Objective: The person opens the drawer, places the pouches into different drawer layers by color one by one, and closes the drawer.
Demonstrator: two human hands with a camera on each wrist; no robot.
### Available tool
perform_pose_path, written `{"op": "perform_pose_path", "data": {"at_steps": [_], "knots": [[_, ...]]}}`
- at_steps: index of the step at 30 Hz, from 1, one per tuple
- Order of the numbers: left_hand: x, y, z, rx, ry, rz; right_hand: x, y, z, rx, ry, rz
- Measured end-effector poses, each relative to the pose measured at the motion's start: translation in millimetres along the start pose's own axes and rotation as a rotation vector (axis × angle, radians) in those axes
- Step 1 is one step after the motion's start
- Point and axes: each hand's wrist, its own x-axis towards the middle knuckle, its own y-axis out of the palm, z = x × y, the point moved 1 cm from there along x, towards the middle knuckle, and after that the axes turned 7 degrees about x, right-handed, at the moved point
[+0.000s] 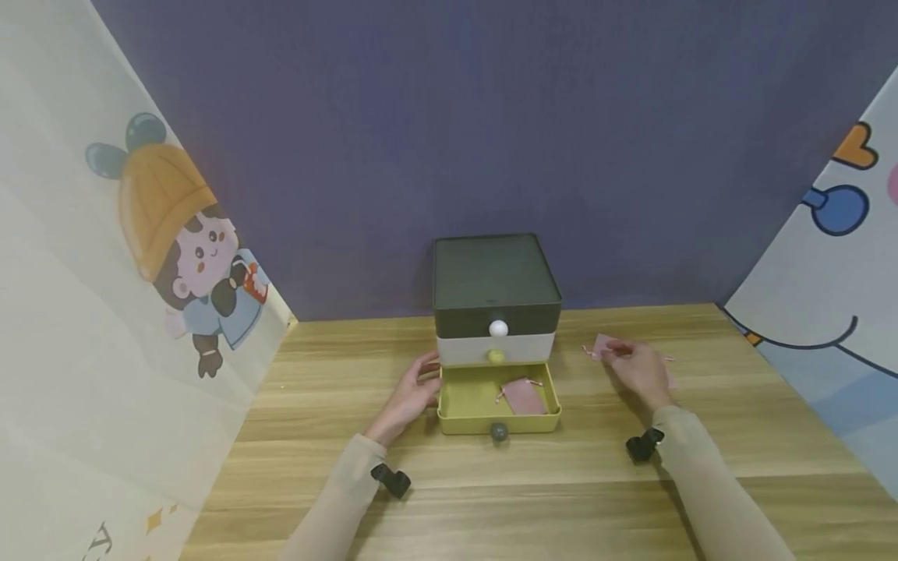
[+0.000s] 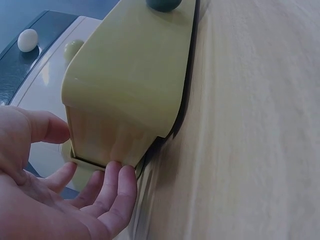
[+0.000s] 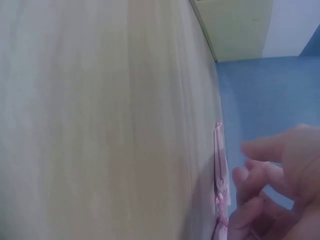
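Note:
A small chest of drawers (image 1: 496,273) stands against the back wall, its bottom yellow drawer (image 1: 463,425) pulled out. Inside that drawer lies a pink drawstring pouch (image 1: 525,396). My left hand (image 1: 412,393) is at the drawer's left side; in the left wrist view its fingertips (image 2: 127,187) touch the side near the cabinet, thumb apart from the fingers. To the right, my right hand (image 1: 640,372) hovers just over pink drawstring pouches (image 1: 601,346) on the table, partly hidden beneath it. In the right wrist view, its bent fingers appear close to the pink cloth (image 3: 220,165), holding nothing visible.
The wooden table (image 1: 505,499) meets a dark blue back wall (image 1: 491,117). Printed white panels flank it on the left (image 1: 70,312) and right (image 1: 842,296). The closed dark top drawer has a white knob (image 1: 498,329); the white drawer below has a yellow knob (image 1: 496,356).

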Motion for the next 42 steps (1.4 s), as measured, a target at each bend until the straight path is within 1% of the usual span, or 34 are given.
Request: {"op": "perform_pose_path", "data": {"at_steps": [6, 9, 14, 18, 23, 30, 35, 42], "knots": [[1.6, 0.1, -0.2, 0.011, 0.000, 0.007, 4.4, -4.3, -5.2, -0.039, -0.019, 0.058], [1.9, 0.0, 0.1, 0.016, 0.002, 0.011, 6.0, -4.5, -6.1, -0.052, -0.003, 0.086], [1.6, 0.2, 0.8, -0.006, 0.002, -0.006, 8.0, -4.3, -7.3, -0.088, 0.001, 0.119], [0.4, 1.9, 2.0, -0.021, 0.005, -0.012, 9.3, -5.4, -8.5, -0.104, -0.015, 0.124], [-1.6, 2.7, 3.4, -0.009, 0.006, -0.025, 9.6, -4.7, -7.8, -0.104, -0.021, 0.133], [-0.6, 2.6, 4.8, -0.009, 0.005, -0.017, 9.6, -3.4, -12.1, -0.088, -0.005, 0.147], [-1.0, 3.0, 3.0, -0.011, 0.000, -0.012, 6.6, -3.3, -16.0, -0.072, 0.003, 0.144], [0.3, 1.6, 3.3, -0.007, 0.008, -0.016, 4.4, -4.5, -16.5, -0.056, 0.005, 0.144]]}}
